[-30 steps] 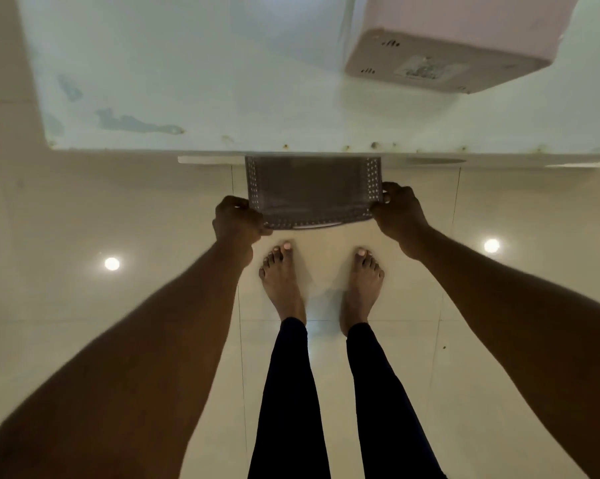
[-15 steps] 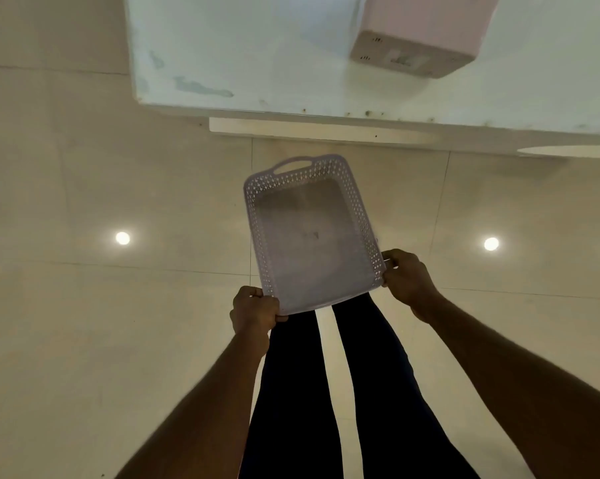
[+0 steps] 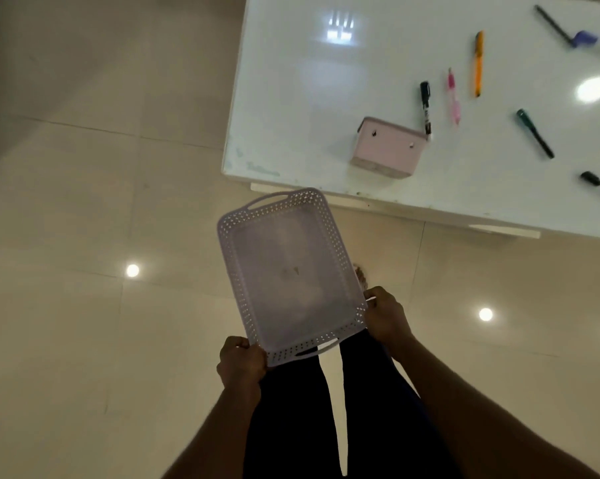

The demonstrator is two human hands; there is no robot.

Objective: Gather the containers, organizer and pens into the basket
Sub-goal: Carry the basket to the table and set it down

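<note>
Head view: the person stands on the tiled floor [image 3: 67, 340] just off the corner of the white worktop [image 3: 291, 98], carrying the lilac basket [image 3: 291, 271] out in front at about waist height, above the floor and not yet on the worktop. The left hand [image 3: 241, 364] has its grip clamped on the near left corner of the rim, the right hand [image 3: 386, 318] clamped on the near right corner.

The basket is empty, thin perforated plastic, so I'd judge it light and a little flexible; held by one end like this it could sag or twist once loaded. The slotted handles at either end look the better places to hold it.

On the worktop lie the pink organizer [image 3: 386, 148], a black marker [image 3: 425, 105] touching its far corner, a pink pen [image 3: 453, 96], an orange pen [image 3: 478, 62] and a green marker [image 3: 534, 133], well apart. All small, hard and liable to roll.
</note>
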